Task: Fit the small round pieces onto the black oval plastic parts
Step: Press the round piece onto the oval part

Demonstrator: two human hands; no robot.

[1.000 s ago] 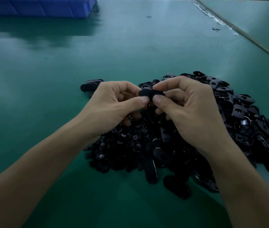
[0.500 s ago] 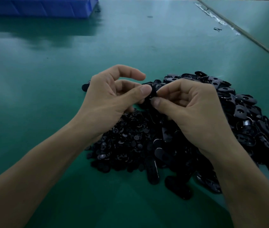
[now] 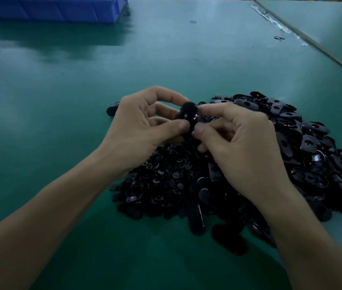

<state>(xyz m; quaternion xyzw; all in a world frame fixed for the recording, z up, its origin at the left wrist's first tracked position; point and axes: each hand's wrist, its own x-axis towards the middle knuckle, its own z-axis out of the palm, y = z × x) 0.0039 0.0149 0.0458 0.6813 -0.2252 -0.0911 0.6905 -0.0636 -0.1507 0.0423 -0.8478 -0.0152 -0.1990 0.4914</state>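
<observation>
Both hands meet above the middle of the green table (image 3: 61,122). My left hand (image 3: 143,126) pinches a black oval plastic part (image 3: 188,114) between thumb and fingers, held tilted with its top end up. My right hand (image 3: 241,147) pinches the same part from the right with thumb and forefinger. Whether a small round piece sits between those fingertips is hidden. Below the hands lies a heap of small round pieces (image 3: 161,181). A larger pile of black oval parts (image 3: 312,155) spreads to the right.
A blue plastic bin (image 3: 51,8) stands at the far left corner. One black oval part (image 3: 111,110) lies alone just left of my left hand. A seam (image 3: 312,42) between tables runs diagonally at the far right, with a small clip (image 3: 278,38) near it.
The oval part has turned from lying flat between the thumbs to standing more upright. My left forefinger has lifted over its top, and both hands sit slightly lower in view.
</observation>
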